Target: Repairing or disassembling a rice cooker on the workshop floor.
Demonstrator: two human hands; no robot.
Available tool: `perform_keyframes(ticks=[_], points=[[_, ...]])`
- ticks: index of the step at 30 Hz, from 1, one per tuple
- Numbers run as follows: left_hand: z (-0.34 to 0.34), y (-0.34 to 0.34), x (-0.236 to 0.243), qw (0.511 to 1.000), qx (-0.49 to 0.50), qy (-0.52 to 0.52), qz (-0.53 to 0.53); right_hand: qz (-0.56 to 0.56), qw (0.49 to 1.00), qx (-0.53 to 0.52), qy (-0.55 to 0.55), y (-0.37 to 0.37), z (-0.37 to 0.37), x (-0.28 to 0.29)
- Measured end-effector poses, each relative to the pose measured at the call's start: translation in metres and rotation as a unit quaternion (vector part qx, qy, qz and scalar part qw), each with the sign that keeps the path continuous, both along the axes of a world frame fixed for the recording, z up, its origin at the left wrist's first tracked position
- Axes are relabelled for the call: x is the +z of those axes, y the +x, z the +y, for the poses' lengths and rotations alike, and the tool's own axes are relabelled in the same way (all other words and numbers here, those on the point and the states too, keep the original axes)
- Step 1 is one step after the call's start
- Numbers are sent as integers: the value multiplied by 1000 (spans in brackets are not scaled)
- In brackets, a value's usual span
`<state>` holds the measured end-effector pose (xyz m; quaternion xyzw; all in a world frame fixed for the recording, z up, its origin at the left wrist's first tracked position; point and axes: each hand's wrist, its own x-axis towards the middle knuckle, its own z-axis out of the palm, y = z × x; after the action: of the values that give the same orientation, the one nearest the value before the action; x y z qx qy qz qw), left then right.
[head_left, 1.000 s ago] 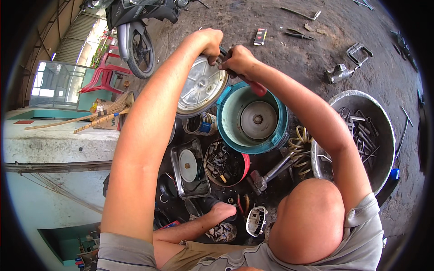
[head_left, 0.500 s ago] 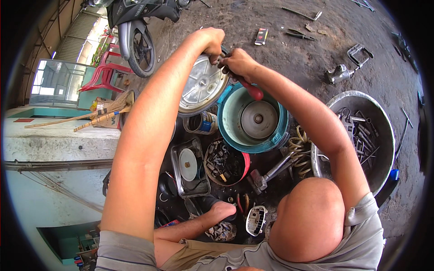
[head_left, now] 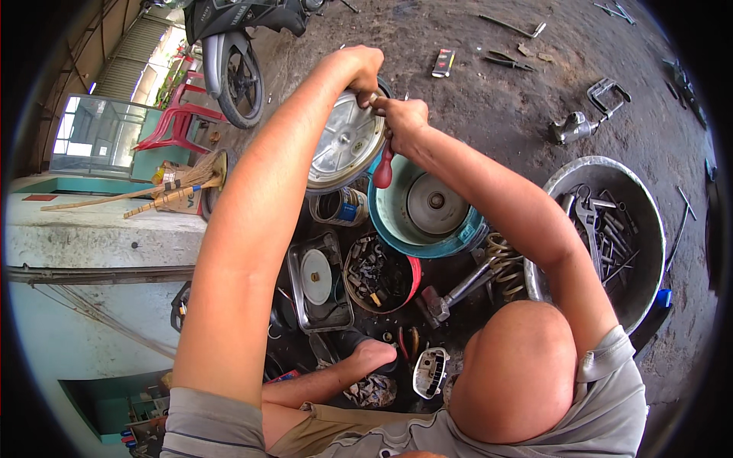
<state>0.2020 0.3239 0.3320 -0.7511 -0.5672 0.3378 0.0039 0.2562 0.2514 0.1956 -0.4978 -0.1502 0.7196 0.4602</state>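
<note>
My left hand (head_left: 365, 70) is closed at the top rim of a round silver metal lid (head_left: 336, 141), which is tilted above a teal tub (head_left: 395, 237). My right hand (head_left: 403, 119) grips a red-handled tool (head_left: 382, 172) beside the left fingers at the lid's upper right; the tool's far end is hidden among the fingers. The red handle hangs over the tub's upper left. Inside the tub sits a round metal disc with a central hub (head_left: 435, 201).
Around the tub are a can (head_left: 343, 208), steel tray (head_left: 336, 320), tin of small parts (head_left: 382, 275), hammer (head_left: 435, 304), coiled hose (head_left: 510, 271) and metal basin of tools (head_left: 618, 248). A motorbike (head_left: 237, 69), pliers (head_left: 508, 60) and clamp (head_left: 607, 95) lie beyond.
My right hand has shifted downward and the red handle has swung down and to the left, now more upright. My left hand has moved slightly right, still at the lid.
</note>
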Motion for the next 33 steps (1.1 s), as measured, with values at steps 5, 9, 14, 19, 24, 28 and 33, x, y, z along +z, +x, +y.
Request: perform_keyframes(ticks=[5,9,14,19,24,28,33], points=[[0,3,1,1000,-4,-5,5,-7,1000,-13,-3,-4,3,5],[-4,6,5,1000,7,-13,10,17,1000,-22,-6,-9,7,3],[-4,12,7,1000,-5,-13,9,16,999,-39,-3,-16,12,-15],[-2,-3,-1,1000,-16,-21,10,-179,969,-90,146,-26,-4,-20],[21,4,-10,997,-65,-26,34,-130,975,-110,141,-23,17,-50],[22,-6,-3,996,-67,-37,50,-125,980,-107,116,-30,11,-26],[23,-1,-5,994,-74,-56,65,-7,995,-78,55,-25,11,-9]])
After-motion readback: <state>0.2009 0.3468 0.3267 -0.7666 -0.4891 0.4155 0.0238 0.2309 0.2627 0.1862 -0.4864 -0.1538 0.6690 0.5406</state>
